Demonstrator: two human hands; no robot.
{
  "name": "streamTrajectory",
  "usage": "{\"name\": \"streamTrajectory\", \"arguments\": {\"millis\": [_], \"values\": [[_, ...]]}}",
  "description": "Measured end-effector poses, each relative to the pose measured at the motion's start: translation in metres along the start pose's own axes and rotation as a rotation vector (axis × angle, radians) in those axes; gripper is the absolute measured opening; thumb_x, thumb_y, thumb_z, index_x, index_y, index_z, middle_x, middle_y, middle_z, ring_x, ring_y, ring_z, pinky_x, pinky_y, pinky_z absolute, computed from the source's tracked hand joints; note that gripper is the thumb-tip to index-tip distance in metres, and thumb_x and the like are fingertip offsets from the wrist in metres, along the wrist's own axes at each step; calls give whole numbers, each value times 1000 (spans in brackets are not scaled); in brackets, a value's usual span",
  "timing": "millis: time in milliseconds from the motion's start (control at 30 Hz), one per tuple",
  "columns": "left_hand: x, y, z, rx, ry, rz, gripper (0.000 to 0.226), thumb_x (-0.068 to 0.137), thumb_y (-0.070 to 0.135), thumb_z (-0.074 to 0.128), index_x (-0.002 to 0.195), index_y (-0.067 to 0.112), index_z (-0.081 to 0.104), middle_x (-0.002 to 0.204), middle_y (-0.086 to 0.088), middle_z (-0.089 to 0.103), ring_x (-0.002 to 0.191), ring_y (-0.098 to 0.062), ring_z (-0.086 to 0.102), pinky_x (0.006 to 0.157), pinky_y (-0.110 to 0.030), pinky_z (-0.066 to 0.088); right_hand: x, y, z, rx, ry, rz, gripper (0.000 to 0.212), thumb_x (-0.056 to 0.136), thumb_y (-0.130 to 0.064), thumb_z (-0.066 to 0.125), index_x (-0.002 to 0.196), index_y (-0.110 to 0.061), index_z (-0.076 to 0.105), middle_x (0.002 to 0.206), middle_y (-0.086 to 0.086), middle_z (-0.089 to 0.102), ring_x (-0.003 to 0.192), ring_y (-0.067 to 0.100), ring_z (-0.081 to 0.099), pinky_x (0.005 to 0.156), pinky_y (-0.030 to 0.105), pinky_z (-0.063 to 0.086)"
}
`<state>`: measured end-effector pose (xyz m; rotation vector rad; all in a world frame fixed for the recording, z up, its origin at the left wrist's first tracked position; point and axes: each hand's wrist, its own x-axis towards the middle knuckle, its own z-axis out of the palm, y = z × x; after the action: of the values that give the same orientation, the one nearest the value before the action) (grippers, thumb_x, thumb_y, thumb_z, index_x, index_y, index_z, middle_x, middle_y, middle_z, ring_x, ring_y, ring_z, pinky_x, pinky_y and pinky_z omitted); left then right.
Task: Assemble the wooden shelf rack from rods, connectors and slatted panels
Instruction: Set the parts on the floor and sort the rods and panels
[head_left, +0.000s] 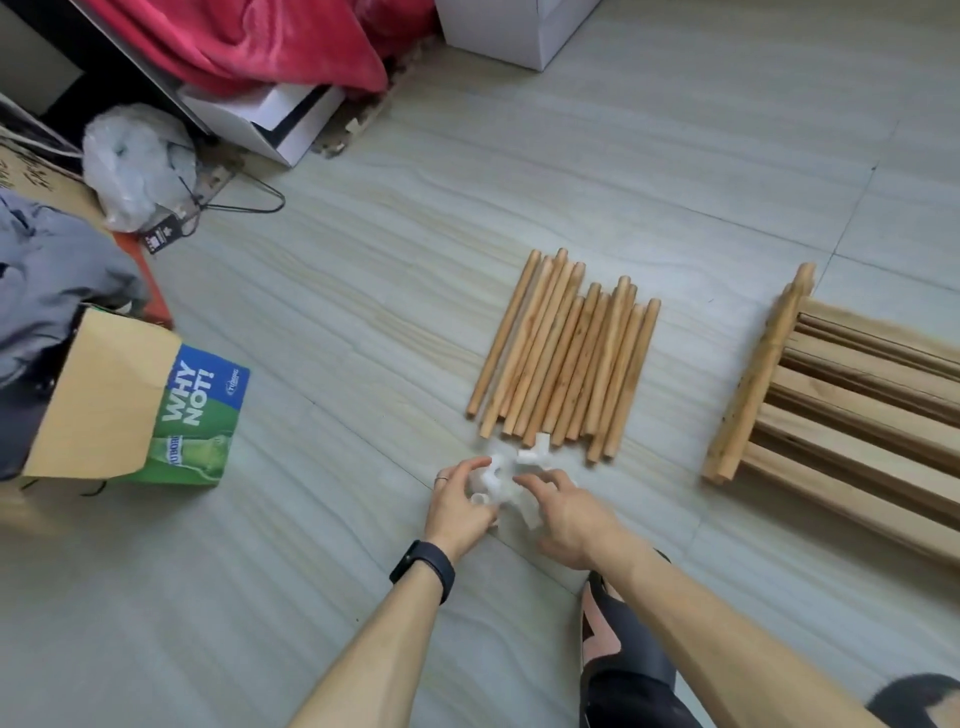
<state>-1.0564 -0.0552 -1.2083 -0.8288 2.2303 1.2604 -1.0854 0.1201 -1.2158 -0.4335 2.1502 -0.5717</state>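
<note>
Several wooden rods (566, 358) lie side by side on the floor in the middle. A stack of slatted wooden panels (852, 410) lies to their right. A small heap of white plastic connectors (530, 457) sits just below the rods' near ends. My left hand (460, 501) is on the left of the heap, fingers curled round a white connector (485, 480). My right hand (569, 512) reaches in from the right, fingers bent over the heap and touching connectors; what it holds is hidden.
A green and blue cardboard box (182, 415) lies open at the left beside grey clothing. A crumpled plastic bag (137, 161), a wire hanger, white boxes (514, 28) and a red blanket (260, 41) are at the back. A black sandal (618, 639) is under my right forearm.
</note>
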Motion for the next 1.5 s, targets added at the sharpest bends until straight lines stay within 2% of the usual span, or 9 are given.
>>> {"name": "streamTrajectory", "arguments": {"millis": [133, 267, 467, 733, 867, 1033, 1233, 1333, 1500], "values": [[0, -5, 3, 155, -2, 8, 77, 77, 10, 69, 137, 49, 44, 128, 11, 32, 95, 1, 53, 81, -28, 58, -3, 7, 2, -55, 2, -8, 87, 87, 2, 49, 158, -39, 20, 169, -2, 6, 126, 32, 56, 89, 35, 49], [3, -5, 5, 263, 15, 61, 79, 82, 13, 73, 147, 42, 37, 132, 5, 35, 97, -15, 55, 85, -26, 51, -16, 17, -3, -17, 7, -104, 87, 84, 9, 47, 157, -34, 30, 170, -11, 0, 135, 28, 51, 101, 36, 49], [-5, 27, 3, 376, 126, 105, 69, 85, 6, 55, 146, 33, 37, 139, 3, 34, 105, -24, 58, 81, -39, 56, -54, 20, -47, -333, -51, -201, 71, 84, 10, 47, 145, -25, 46, 144, 0, 55, 119, 31, 57, 87, 41, 52], [-28, 125, 104, 556, -30, 617, 64, 92, 14, 58, 149, 28, 35, 149, -1, 37, 123, -24, 52, 89, -37, 50, -173, 101, -140, -773, 17, -88, 24, 97, -11, 52, 121, -13, 53, 106, 8, 58, 85, 30, 61, 62, 40, 54], [-55, 198, 185, 671, -232, 918, 72, 89, 18, 59, 151, 32, 28, 152, 0, 33, 135, -23, 41, 101, -39, 48, -229, 169, -141, -568, 246, 242, 36, 97, -29, 53, 131, -21, 46, 118, 5, 51, 94, 29, 62, 60, 38, 48], [-77, 258, 278, 852, -415, 1090, 84, 86, 22, 64, 155, 36, 18, 163, -6, 22, 148, -28, 26, 113, -42, 40, -262, 251, -111, -55, 633, 709, 91, 83, -71, 60, 153, -38, 14, 154, 2, 26, 113, 31, 63, 78, 43, 55], [-69, 291, 362, 1236, -456, 1335, 97, 88, 24, 62, 156, 45, -4, 168, -7, -12, 152, -41, -11, 121, -62, 10, -250, 295, -76, 150, 708, 798, 126, 70, -83, 62, 153, -42, -24, 160, 1, 4, 108, 34, 66, 75, 43, 56], [-60, 303, 400, 1391, -492, 1434, 98, 89, 18, 59, 154, 51, -7, 166, -2, -21, 152, -41, -13, 119, -65, 11, -236, 308, -76, 84, 727, 833, 122, 70, -86, 57, 158, -32, -7, 165, 1, 4, 104, 32, 68, 73, 42, 57], [-52, 319, 441, 1354, -621, 1424, 66, 87, 38, 58, 144, 55, 29, 166, 1, 2, 151, -37, 4, 113, -63, 27, -215, 320, -88, 146, 716, 878, 96, 77, -78, 61, 142, -23, 15, 154, 9, 29, 107, 37, 66, 80, 45, 55]]}}
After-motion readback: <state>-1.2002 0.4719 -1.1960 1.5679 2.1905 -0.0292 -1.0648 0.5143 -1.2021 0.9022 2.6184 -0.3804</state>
